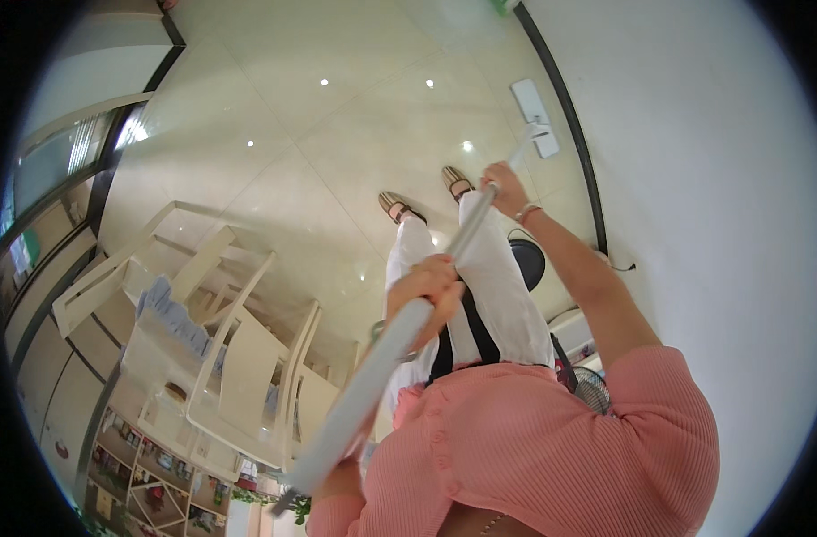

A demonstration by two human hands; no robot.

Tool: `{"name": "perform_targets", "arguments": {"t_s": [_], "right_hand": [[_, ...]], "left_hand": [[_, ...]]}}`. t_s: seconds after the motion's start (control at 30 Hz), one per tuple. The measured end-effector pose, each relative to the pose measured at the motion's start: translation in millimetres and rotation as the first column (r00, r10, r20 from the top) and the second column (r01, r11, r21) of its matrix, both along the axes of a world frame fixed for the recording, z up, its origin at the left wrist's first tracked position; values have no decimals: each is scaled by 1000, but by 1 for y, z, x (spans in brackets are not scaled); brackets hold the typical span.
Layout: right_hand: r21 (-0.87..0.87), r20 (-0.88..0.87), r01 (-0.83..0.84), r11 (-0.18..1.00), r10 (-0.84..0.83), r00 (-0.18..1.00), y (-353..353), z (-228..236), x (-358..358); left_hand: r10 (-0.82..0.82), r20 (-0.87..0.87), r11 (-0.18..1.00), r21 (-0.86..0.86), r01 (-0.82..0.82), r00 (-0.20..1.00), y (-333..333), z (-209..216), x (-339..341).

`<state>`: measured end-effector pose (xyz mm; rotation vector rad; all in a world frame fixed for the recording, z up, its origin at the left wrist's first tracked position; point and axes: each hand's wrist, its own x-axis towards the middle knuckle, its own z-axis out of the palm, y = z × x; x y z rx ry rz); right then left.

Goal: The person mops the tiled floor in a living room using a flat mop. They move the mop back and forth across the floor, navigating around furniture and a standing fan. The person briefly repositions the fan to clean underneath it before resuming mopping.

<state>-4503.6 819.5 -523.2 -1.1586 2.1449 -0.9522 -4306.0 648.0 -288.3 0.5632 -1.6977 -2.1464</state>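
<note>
A flat mop with a long grey-white handle [471, 228] slants across my body, from the lower left up to the right. My left hand [424, 288] is wrapped round the handle's upper part in front of my waist. Farther down, my right hand [505, 186] grips the same handle, a bracelet on its wrist. The white rectangular mop head [528, 101] lies flat on the tiled floor [337, 125], close to the wall's dark skirting [574, 121]. The handle's end nearest me is blurred.
White chairs [252, 358] stand at the left, with a pale blue cloth [168, 309] among them. A shelf unit [149, 474] is at the lower left. Beside my right leg are a round black object [526, 264] and a fan [592, 389]. The white wall [704, 179] borders the right.
</note>
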Motion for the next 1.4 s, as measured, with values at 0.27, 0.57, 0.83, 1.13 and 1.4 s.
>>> {"name": "perform_targets", "arguments": {"t_s": [0.27,0.57,0.83,1.13,1.4], "right_hand": [[-14,141,-86,996,87,986,-150,34,191],[-64,406,-332,941,328,853,-253,104,271],[64,278,-469,881,436,856,-182,118,176],[205,137,5,979,-34,990,5,71,37],[392,10,191,900,-212,977,153,12,21]], "left_hand": [[204,195,965,-204,-164,959,-108,96,150],[352,271,884,-410,-223,896,-122,179,185],[351,74,909,-264,-321,933,-72,149,131],[97,-137,993,77,-87,986,16,61,-20],[-222,-89,967,111,231,971,112,-12,-30]]}}
